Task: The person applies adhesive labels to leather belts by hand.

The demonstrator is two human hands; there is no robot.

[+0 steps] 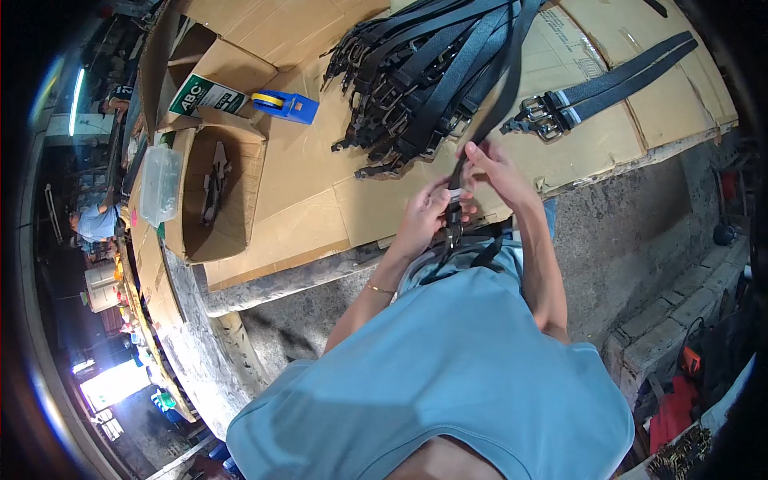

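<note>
**2 hands at 1 black belt**

Over the cardboard-covered table's (304, 220) near edge, the left hand (426, 211) pinches the belt (499, 110) near its buckle (454, 234); the right hand (498, 170) is blurred at the strap, grip unclear. Probably light, bendy, smooth; best held beside the buckle. Nearby: 2 paired belts (608, 78), 1 tape dispenser (298, 108), 1 uncountable belt pile (416, 88).

Over to the left of the fingers (438, 196), I see an open cardboard box (250, 156), with a translucent plastic tub (160, 186) on its side away from them. Forward-left of them sits a blue tape dispenser (294, 107) with a green-and-white ABC card (206, 98) beyond it. Farther left, someone in a blue shirt (98, 224); back and right of the fingers, red cloth (674, 412).
</note>
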